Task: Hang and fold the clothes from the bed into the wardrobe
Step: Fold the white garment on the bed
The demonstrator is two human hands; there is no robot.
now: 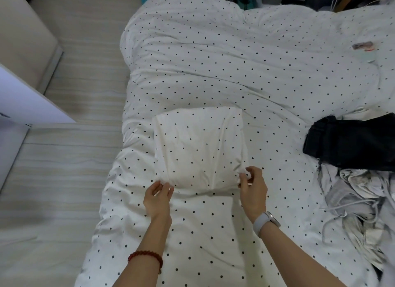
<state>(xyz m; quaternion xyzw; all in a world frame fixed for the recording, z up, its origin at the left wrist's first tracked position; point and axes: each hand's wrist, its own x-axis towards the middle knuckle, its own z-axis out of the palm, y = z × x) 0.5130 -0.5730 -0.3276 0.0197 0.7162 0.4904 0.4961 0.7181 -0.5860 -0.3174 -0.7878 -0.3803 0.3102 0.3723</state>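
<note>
A white dotted garment (pixel 198 150), folded into a rough square, lies in the middle of the bed (pixel 235 62), whose duvet has the same white cloth with black dots. My left hand (pixel 158 198) pinches the garment's near left corner. My right hand (pixel 253 190), with a watch on the wrist, pinches its near right corner. A folded black garment (pixel 352 141) lies at the right edge. Below it sits a crumpled heap of white and grey clothes (pixel 359 201) with cords.
A small card or packet (pixel 363 46) rests far right on the duvet. Pale wood floor (pixel 64 179) runs along the bed's left side. A white furniture panel (pixel 25 98) stands at the left edge. Cluttered dark items line the top.
</note>
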